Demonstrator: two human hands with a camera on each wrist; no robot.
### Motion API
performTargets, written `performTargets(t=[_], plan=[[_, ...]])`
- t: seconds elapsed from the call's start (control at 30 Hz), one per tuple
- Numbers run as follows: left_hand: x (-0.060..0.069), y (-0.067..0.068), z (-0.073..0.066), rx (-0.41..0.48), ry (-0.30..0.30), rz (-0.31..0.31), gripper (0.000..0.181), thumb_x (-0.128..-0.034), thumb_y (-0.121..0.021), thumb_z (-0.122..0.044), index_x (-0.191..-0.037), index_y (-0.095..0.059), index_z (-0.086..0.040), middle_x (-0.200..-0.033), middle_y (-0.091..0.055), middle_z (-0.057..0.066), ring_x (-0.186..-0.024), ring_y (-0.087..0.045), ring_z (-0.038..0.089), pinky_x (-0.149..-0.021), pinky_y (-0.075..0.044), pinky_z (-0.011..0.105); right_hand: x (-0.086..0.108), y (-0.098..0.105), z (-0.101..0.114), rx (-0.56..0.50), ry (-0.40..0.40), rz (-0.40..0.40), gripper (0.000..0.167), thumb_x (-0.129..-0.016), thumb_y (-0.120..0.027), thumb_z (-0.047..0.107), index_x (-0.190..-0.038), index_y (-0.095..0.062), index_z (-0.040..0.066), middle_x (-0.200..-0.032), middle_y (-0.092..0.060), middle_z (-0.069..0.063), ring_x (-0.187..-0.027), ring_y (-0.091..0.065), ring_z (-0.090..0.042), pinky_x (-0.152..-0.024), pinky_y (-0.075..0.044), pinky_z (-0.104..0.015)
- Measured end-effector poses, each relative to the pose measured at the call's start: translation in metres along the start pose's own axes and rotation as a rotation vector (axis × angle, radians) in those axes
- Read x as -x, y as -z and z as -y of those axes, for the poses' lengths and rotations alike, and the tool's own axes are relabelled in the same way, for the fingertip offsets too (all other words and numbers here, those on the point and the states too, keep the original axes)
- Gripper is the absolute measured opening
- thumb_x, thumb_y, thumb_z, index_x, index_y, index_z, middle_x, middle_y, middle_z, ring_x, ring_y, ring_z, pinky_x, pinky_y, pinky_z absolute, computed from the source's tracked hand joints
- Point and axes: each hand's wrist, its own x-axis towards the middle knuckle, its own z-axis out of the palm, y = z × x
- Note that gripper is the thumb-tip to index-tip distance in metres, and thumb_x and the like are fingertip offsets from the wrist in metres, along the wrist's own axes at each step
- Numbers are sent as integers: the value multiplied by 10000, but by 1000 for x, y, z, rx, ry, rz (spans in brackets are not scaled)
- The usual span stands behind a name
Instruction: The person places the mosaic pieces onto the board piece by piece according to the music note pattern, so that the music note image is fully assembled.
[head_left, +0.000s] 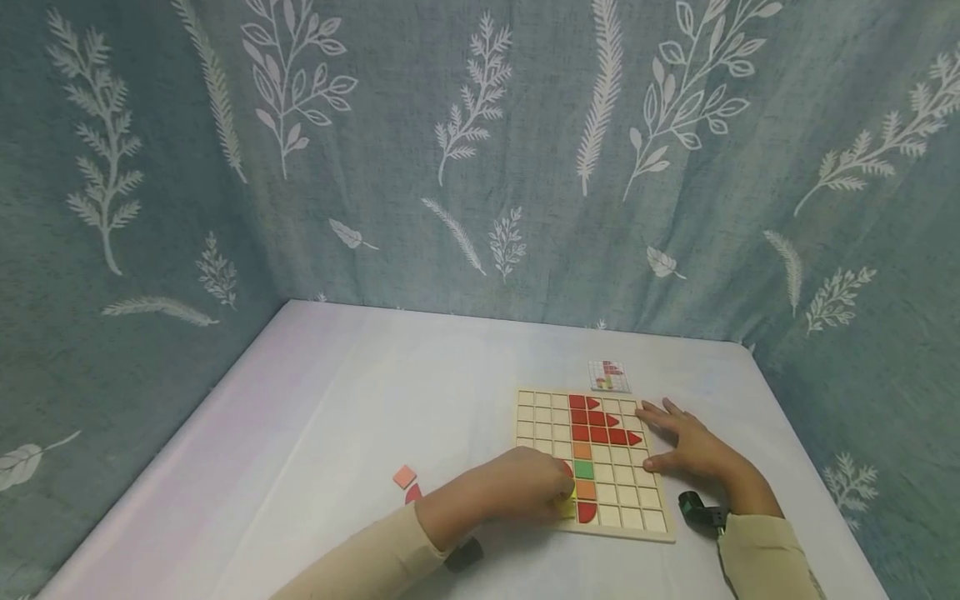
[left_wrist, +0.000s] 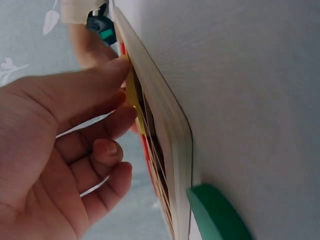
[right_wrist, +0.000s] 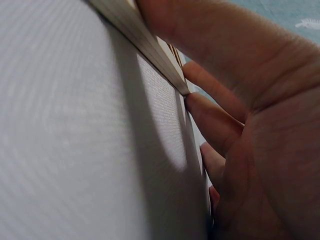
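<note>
A pale wooden grid board (head_left: 630, 497) lies on the white table. Over its near left part, my left hand (head_left: 525, 485) pinches a yellow tile (left_wrist: 131, 90) between thumb and fingers, low against the grid. Red squares and triangles (head_left: 597, 434) form three rows toward the far side. Below them runs a column with orange squares (head_left: 582, 451), a green square (head_left: 583, 470) and a rounded red tile (head_left: 587, 512). Another red piece (head_left: 566, 467) is partly hidden by the left hand. With fingers spread, my right hand (head_left: 697, 450) touches the board's right edge.
Beyond the board lies a small printed card (head_left: 608, 377) with a coloured grid pattern. Left of the left forearm are a loose orange square (head_left: 404, 477) and a red piece (head_left: 413, 493), partly covered. Patterned teal curtains (head_left: 480, 167) surround the table.
</note>
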Motion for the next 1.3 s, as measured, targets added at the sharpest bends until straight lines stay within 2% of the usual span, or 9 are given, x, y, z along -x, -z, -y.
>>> performTargets(t=[0.13, 0.4, 0.5, 0.67, 0.83, 1.03, 1.2, 1.3], plan=[[-1, 1, -2, -20, -32, -12, 76, -843, -735, -185, -840, -687, -243, -725, -508, -158, -603, -405, 27, -519, -330, 192, -1, -1, -1, -9, 2, 5, 1103, -558, -862, 564, -1476, -423, 138, -1581, -153, -203, -1370, -15, -581, -982, -86, -765], [-1, 3, -4, -26, -55, 3, 177, -854, -696, -143, -718, -648, -246, -648, -427, -115, -585, -348, 42, -491, -284, 199, -4, -1, -4, -2, 15, -2, 1102, -554, -861, 566, -1472, -429, 135, -1579, -156, -208, -1363, -21, -591, -979, -83, -767], [1, 6, -5, -34, -32, 6, 143, -837, -713, -154, -739, -683, -254, -651, -478, -144, -585, -382, 23, -508, -326, 189, -5, -1, -5, -3, 13, 0, 1105, -549, -859, 572, -1473, -429, 144, -1581, -150, -209, -1359, -20, -600, -974, -83, -771], [2, 10, -3, 2, 5, 6, 87, -825, -758, -168, -844, -742, -251, -759, -592, -183, -654, -480, -12, -602, -417, 173, -4, -1, -4, -7, 8, 3, 1109, -546, -860, 572, -1474, -427, 145, -1581, -146, -210, -1360, -15, -597, -972, -81, -773], [-2, 4, -2, 6, -13, -9, 85, -849, -739, -171, -866, -733, -254, -751, -582, -183, -634, -453, -4, -588, -403, 165, -3, -1, -4, -7, -3, 8, 1118, -545, -860, 574, -1479, -419, 146, -1581, -128, -223, -1361, -9, -597, -969, -78, -776], [-8, -2, -3, 24, 14, -13, 97, -862, -737, -211, -930, -751, -279, -775, -610, -202, -651, -483, -37, -638, -430, 154, -3, -1, -5, -5, 7, 6, 1105, -555, -857, 572, -1478, -421, 147, -1583, -147, -204, -1363, -5, -594, -968, -69, -777], [-5, 3, 1, 26, 25, -28, 47, -866, -730, -227, -897, -735, -262, -734, -566, -193, -628, -467, 0, -600, -415, 177, -3, -1, -5, -6, 34, -2, 1097, -560, -857, 566, -1470, -431, 127, -1580, -185, -178, -1383, -10, -559, -988, -58, -762], [-4, 9, 8, 27, 60, -38, 92, -886, -714, -212, -958, -754, -251, -796, -609, -187, -686, -513, -12, -656, -450, 181, -3, 0, -5, -8, 39, -5, 1089, -564, -859, 559, -1468, -435, 124, -1580, -195, -171, -1392, -11, -543, -999, -53, -753]])
